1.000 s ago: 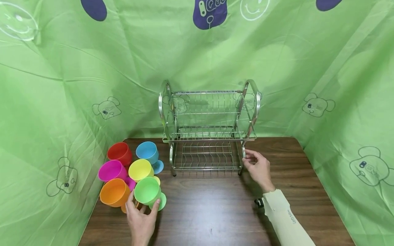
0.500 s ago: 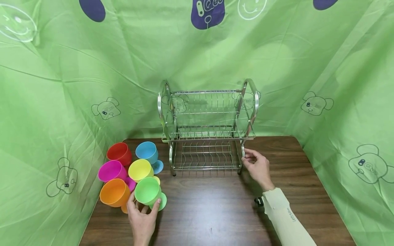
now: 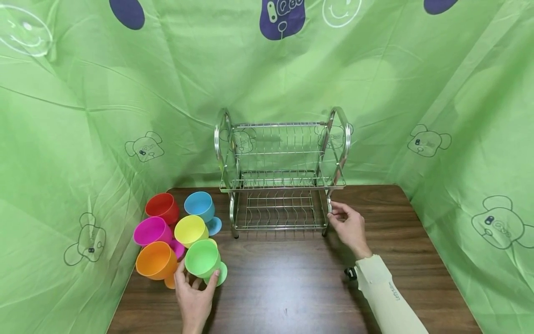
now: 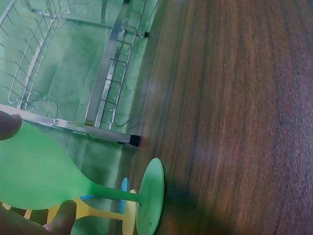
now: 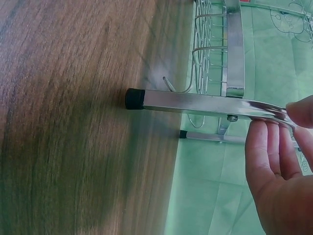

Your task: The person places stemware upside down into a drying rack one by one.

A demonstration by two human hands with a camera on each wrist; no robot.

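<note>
My left hand (image 3: 194,297) grips the bowl of a light green plastic goblet (image 3: 203,260), thumb on its right side and fingers on its left. In the left wrist view the goblet's round foot (image 4: 150,198) shows close over the wood, in front of a yellow stem. At the right side of a two-tier metal dish rack (image 3: 279,228), my right hand (image 3: 351,232) pinches the curved side post. The right wrist view shows the thumb above this post (image 5: 195,104) and the fingers against its underside.
Left of the rack stand more goblets: red (image 3: 162,208), blue (image 3: 200,206), magenta (image 3: 152,232), yellow (image 3: 190,231) and orange (image 3: 156,261). They crowd close around the green one. A green printed cloth (image 3: 267,79) surrounds the brown wooden table (image 3: 283,287) at back and sides.
My left hand and the green goblet have shifted slightly to the right, a little away from the orange goblet. My right hand stays on the rack's post.
</note>
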